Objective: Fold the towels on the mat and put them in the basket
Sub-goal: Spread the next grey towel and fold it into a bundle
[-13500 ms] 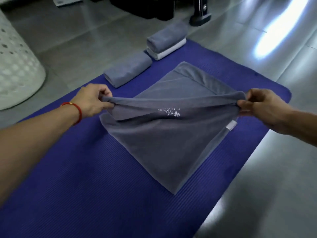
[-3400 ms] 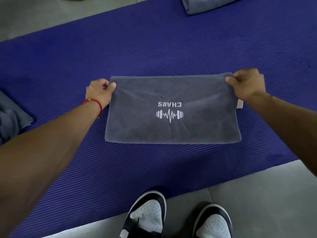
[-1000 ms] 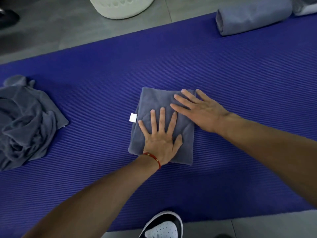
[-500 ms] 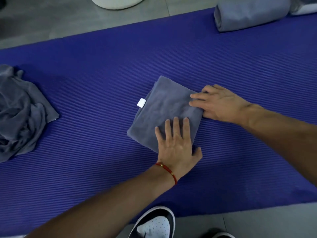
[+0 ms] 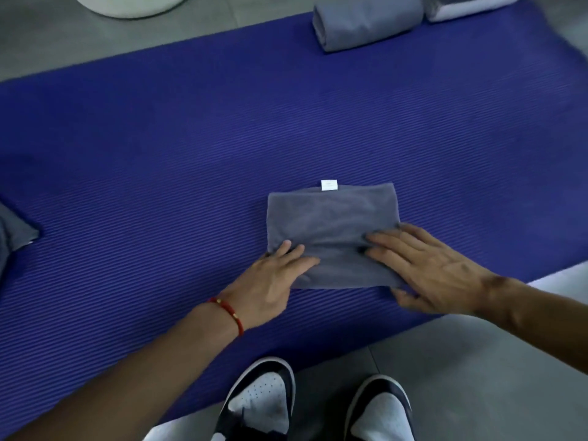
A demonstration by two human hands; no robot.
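A folded grey towel (image 5: 331, 224) with a small white tag on its far edge lies on the purple mat (image 5: 159, 154). A crease runs across the towel in front of my fingertips. My left hand (image 5: 273, 281) rests with straight fingers on the towel's near left corner; its thumb is hidden. My right hand (image 5: 426, 272) lies flat on the near right corner, thumb at the towel's near edge. The white basket (image 5: 127, 4) shows only its base at the top left, off the mat.
A rolled grey towel (image 5: 366, 20) lies at the mat's far edge, with a grey-and-white towel stack (image 5: 471, 4) to its right. A crumpled grey towel (image 5: 12, 240) pokes in at the left edge. My two shoes (image 5: 261, 405) stand on grey floor.
The towel has been turned so its tag now faces away from me. Both hands slid from the towel's middle to its near corners, and a crease has formed there.
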